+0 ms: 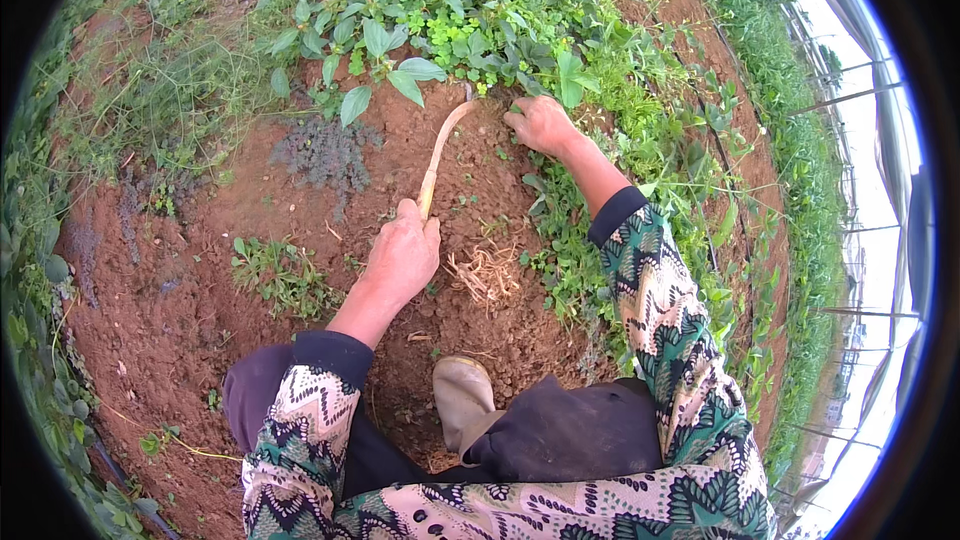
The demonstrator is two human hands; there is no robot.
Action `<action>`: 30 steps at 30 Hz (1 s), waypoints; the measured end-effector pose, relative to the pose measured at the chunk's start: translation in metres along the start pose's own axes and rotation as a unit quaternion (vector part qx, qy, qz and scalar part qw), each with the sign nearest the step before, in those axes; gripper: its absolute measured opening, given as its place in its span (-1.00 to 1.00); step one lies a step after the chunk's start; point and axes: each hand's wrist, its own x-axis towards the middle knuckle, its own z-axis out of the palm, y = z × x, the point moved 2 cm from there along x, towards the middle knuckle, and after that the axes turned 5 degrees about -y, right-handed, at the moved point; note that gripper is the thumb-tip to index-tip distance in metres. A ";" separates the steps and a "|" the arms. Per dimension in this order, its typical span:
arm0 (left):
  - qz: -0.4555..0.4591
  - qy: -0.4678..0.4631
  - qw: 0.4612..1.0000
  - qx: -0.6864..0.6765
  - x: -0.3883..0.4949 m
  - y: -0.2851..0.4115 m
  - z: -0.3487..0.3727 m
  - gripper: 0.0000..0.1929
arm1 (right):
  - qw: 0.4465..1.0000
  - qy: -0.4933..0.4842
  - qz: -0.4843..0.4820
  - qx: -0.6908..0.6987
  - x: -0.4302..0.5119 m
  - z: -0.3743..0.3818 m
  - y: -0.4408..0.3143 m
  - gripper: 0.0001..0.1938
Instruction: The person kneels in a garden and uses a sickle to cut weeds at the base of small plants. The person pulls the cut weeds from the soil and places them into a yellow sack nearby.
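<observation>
My left hand [401, 251] grips the curved wooden handle [439, 150] of a small hand tool. Its far end reaches the soil at the edge of the green weeds [480, 30]; a bit of grey metal shows there, but most of the head is hidden. Just right of that end, my right hand [546, 126] is low to the ground with its fingers curled. A bit of green leaf shows at the fingertips, and the rest of what they hold is hidden. Between my forearms, a clump of dry, pale roots or stalks [486, 276] lies on the reddish soil [397, 165].
My beige boot [461, 397] stands on the soil close to me. A small uprooted-looking weed clump [281, 274] lies to the left, near a purplish low plant [326, 157]. Black drip lines [724, 157] and taller greenery [795, 127] run along the right, beside a greenhouse wall [870, 240].
</observation>
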 end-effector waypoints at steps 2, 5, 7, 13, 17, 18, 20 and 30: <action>-0.013 -0.024 0.999 -0.032 0.005 -0.002 0.001 -0.72 | 1.000 -0.003 -0.001 0.005 -0.001 0.000 0.002 -0.63; -0.036 -0.066 0.994 -0.075 -0.002 0.001 -0.002 -0.71 | 0.998 -0.005 0.033 0.047 -0.007 -0.008 0.001 -0.65; -0.058 -0.092 0.991 -0.076 -0.014 0.008 -0.006 -0.71 | 0.998 -0.025 0.038 0.044 -0.014 -0.016 -0.002 -0.65; -0.094 -0.122 0.974 -0.164 -0.043 0.013 -0.035 -0.70 | 0.993 -0.025 0.073 0.090 -0.052 -0.040 0.000 -0.68; 0.000 -0.012 0.994 -0.112 -0.052 0.001 -0.047 -0.70 | 0.978 0.088 0.126 0.142 -0.071 -0.068 -0.012 -0.70; 0.012 0.003 0.995 -0.099 -0.053 -0.003 -0.047 -0.70 | 0.973 0.104 0.138 0.156 -0.075 -0.078 -0.022 -0.70; 0.015 0.011 0.994 -0.108 -0.054 -0.009 -0.044 -0.70 | 0.952 0.116 0.179 0.220 -0.079 -0.092 -0.054 -0.70; 0.049 0.003 0.998 -0.043 -0.054 -0.005 -0.023 -0.71 | 0.983 -0.015 -0.016 -0.183 -0.024 -0.086 -0.091 -0.76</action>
